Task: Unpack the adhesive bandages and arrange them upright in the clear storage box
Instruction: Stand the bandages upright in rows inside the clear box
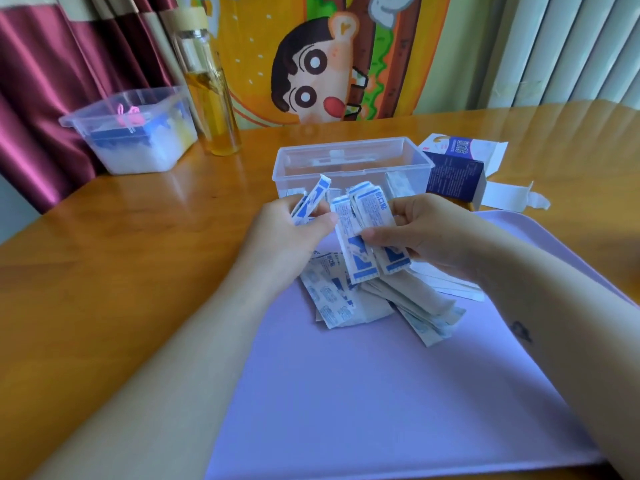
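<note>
Fingers [375, 233] of left hand [287, 233] and right hand [429, 230] pinch wrapped bandages [362, 216].

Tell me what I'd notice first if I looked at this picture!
Two hands in the middle grab you first: the right hand pinches a fan of blue-and-white bandages, the left hand grips a few more bandages. Under them a loose pile lies on the purple mat, with the clear storage box just behind. At the back a big cartoon face peeks out.
</note>
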`<state>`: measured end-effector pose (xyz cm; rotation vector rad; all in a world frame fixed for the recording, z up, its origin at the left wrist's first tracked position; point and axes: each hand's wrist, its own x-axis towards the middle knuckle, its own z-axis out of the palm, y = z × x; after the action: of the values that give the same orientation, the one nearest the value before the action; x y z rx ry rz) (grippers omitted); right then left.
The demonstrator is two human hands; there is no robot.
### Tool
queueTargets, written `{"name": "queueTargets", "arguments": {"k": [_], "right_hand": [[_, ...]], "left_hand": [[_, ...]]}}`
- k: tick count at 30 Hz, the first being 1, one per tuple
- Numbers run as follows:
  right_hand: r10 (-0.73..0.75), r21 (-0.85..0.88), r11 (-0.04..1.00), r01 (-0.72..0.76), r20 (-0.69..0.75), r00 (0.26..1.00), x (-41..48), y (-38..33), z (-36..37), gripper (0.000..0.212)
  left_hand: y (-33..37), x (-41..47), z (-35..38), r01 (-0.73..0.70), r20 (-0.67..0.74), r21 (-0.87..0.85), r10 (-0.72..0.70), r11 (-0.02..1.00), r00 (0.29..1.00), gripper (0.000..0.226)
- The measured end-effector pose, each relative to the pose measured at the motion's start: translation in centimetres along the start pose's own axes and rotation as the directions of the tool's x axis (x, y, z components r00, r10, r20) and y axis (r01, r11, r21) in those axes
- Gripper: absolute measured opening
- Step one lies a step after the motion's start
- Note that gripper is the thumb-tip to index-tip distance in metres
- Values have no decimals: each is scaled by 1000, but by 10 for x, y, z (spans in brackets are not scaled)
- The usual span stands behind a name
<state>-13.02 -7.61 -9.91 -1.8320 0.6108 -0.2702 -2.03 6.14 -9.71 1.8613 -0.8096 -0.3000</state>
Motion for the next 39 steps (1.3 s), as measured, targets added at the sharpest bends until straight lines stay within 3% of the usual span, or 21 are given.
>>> {"name": "queueTargets", "arguments": {"k": [4, 6, 9, 11, 14, 17, 19, 21, 24, 28, 34, 39], "right_hand": [[-33, 102, 994, 37, -42, 999, -2, -1, -2, 23], [-72, 194, 978, 72, -10, 997, -4, -3, 1, 32], [-100, 434, 900, 49, 96, 990, -6, -6, 6, 49], [-124, 535, 844, 22, 154, 980, -8, -10, 9, 39], [-98, 587, 810, -14, 159, 982, -9, -11, 6, 26], [-66, 593, 803, -56, 182, 981, -9, -10, 5, 25], [-41, 585, 807, -82, 193, 980, -9, -10, 6, 28], [-28, 585, 805, -101, 208, 978, -9, -9, 9, 31], [-14, 605, 779, -165, 280, 960, -11, -9, 13, 42], [-4, 538, 828, -157, 285, 959, -13, -9, 15, 39], [21, 533, 830, -165, 265, 964, -12, -11, 15, 26], [25, 463, 881, -95, 156, 988, -10, -10, 17, 66]], "left_hand": [[1, 0, 1, -50, 17, -61, 51, 997, 999, 19], [2, 1, 2, 4, 66, -217, 11, 976, 998, 21], [6, -3, 6, 145, 194, -438, -64, 887, 979, 6], [8, -4, 8, 293, 277, -573, -155, 765, 948, 17], [10, -2, 5, 463, 376, -731, -270, 502, 886, 16], [7, 0, 1, 524, 415, -779, -343, 344, 843, 22], [7, 0, 0, 558, 459, -777, -346, 291, 819, 22], [6, 0, 2, 603, 521, -736, -312, 309, 795, 32], [2, 0, 6, 569, 542, -656, -215, 496, 812, 55], [2, -3, 12, 479, 462, -624, -202, 617, 863, 32], [3, -3, 8, 490, 498, -641, -166, 591, 851, 42], [-4, 0, 9, 533, 512, -685, -193, 497, 837, 56]]}}
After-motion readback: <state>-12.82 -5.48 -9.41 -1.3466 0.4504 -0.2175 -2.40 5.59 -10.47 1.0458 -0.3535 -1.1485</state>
